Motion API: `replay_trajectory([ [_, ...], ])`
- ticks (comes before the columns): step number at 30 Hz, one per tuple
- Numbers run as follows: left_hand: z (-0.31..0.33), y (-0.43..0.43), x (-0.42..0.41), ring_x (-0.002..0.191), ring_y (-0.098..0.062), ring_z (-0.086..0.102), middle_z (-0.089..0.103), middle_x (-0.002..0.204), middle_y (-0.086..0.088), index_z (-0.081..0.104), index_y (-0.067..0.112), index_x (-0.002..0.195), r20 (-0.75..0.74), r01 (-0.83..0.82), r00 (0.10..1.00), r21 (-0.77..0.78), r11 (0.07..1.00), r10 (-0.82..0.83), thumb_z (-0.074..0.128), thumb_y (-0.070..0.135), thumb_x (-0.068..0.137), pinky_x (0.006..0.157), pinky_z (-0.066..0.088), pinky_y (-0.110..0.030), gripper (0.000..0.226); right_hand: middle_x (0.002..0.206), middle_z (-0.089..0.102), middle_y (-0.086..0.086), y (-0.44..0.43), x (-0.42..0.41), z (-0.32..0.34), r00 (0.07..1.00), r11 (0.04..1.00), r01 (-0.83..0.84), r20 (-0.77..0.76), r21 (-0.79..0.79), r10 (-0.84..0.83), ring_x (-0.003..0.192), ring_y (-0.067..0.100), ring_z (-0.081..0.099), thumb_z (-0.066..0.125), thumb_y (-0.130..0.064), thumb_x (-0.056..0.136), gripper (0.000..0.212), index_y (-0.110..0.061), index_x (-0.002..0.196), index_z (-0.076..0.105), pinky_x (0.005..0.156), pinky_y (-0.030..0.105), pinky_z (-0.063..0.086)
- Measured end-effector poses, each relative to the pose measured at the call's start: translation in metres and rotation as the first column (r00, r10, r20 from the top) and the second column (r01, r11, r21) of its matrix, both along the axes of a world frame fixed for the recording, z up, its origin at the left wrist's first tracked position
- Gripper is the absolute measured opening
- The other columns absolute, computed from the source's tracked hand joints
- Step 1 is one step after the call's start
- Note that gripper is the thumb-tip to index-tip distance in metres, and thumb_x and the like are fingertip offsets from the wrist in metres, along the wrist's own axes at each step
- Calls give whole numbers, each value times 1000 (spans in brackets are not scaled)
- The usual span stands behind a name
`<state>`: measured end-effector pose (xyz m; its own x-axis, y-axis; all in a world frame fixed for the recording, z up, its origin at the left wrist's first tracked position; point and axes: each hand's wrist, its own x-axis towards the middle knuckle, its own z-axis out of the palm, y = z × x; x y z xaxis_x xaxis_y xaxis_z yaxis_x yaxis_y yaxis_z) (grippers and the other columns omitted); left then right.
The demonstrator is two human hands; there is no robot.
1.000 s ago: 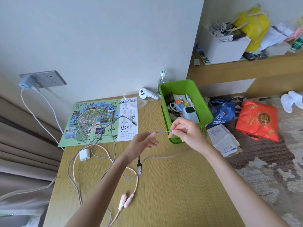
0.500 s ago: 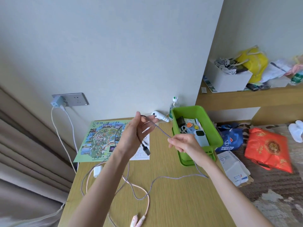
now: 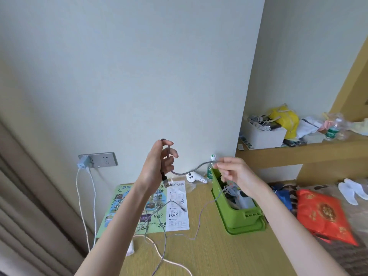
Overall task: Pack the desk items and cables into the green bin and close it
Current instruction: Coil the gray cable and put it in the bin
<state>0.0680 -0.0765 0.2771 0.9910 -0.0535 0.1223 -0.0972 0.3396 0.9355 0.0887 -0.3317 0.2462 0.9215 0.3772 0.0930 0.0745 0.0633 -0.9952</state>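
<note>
A grey braided cable [image 3: 191, 171] stretches between both raised hands above the wooden desk [image 3: 209, 253]. My left hand [image 3: 159, 164] grips its end, looped over the fingers, the black USB plug hanging below the palm. My right hand [image 3: 233, 173] pinches the cable further along, just above the green bin [image 3: 239, 218]. The bin stands on the desk's right side with several small items inside. The cable's slack drops to the desk. A second grey cable [image 3: 177, 204] and a pinkish-white cable [image 3: 171, 261] lie loose on the desk.
A colourful map sheet [image 3: 173, 218] lies by the wall. A white controller [image 3: 194, 177] and a water bottle [image 3: 210, 166] stand behind the bin. A charger [image 3: 84, 162] sits in the wall socket. A red bag [image 3: 326, 214] lies right of the desk, a cluttered shelf [image 3: 298, 150] above.
Both hands have risen from desk level with the grey cable. The left hand now holds the plug end higher with a loop over its fingers. The view tilted upward.
</note>
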Motion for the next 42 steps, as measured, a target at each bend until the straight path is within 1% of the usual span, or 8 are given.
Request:
replay_trajectory([
  [6, 31, 7, -26, 51, -13, 28, 69, 83, -4, 48, 12, 112, 168, -7, 983, 441, 897, -74, 34, 44, 104, 47, 28, -17, 36, 65, 51, 4, 27, -11, 69, 971, 975, 11, 236, -222, 42, 49, 10, 41, 64, -18, 92, 12, -13, 96, 74, 46, 19, 41],
  [10, 50, 1, -43, 51, -9, 33, 71, 95, -16, 46, 10, 107, 162, 118, 952, 592, 797, -261, 55, 41, 97, 48, 28, -18, 34, 62, 57, 4, 54, -24, 97, 936, 966, 39, 347, -256, 54, 45, 10, 42, 65, -22, 92, 9, -19, 93, 74, 45, 20, 41],
  [13, 56, -4, -49, 47, -5, 35, 69, 84, -17, 48, 11, 98, 178, 114, 942, 626, 771, -283, 50, 32, 101, 45, 29, -12, 21, 59, 57, 2, 67, -30, 106, 917, 957, 76, 396, -281, 44, 44, 10, 41, 65, -21, 92, 8, -15, 92, 69, 45, 22, 41],
  [20, 54, 1, -50, 49, -9, 26, 39, 60, 1, 39, 11, 80, 220, 43, 955, 564, 825, -200, 34, 21, 105, 45, 26, -17, 27, 56, 45, -3, 68, -34, 88, 952, 952, 168, 293, -258, -89, 48, 9, 39, 56, -42, 95, 34, -9, 88, 63, 57, 26, 41],
  [26, 44, 2, -34, 58, -9, 41, 47, 69, -1, 45, 12, 78, 336, -165, 942, 440, 883, 8, 32, 18, 105, 55, 36, -19, 30, 57, 30, -5, 62, -40, 59, 972, 982, 74, 233, -175, -32, 53, 12, 30, 47, -35, 101, 36, -13, 79, 64, 67, 28, 42],
  [33, 39, -17, -17, 114, -21, 64, 68, 110, -12, 50, 13, 81, 175, 148, 974, -25, 989, -142, 32, 27, 106, 92, 52, -32, 34, 61, 44, -1, 76, -37, 48, 970, 995, 61, 239, -85, -39, 53, 12, 40, 51, -33, 99, 32, -9, 85, 68, 61, 20, 43],
  [38, 37, -21, -8, 92, -19, 70, 69, 99, -7, 54, 14, 88, 125, 236, 968, -186, 954, -216, 35, 30, 105, 79, 58, -31, 30, 58, 52, 2, 74, -27, 32, 981, 992, 38, 194, -122, -14, 52, 15, 45, 57, -41, 95, 35, -14, 76, 69, 66, 30, 42],
  [42, 35, -13, 4, 67, -13, 49, 55, 85, 2, 53, 19, 95, 123, 187, 979, -215, 959, -163, 34, 33, 105, 61, 53, -20, 26, 56, 52, 6, 60, -20, 21, 988, 954, 87, 149, -286, -46, 56, 12, 50, 63, -45, 89, 39, -11, 70, 69, 84, 19, 44],
])
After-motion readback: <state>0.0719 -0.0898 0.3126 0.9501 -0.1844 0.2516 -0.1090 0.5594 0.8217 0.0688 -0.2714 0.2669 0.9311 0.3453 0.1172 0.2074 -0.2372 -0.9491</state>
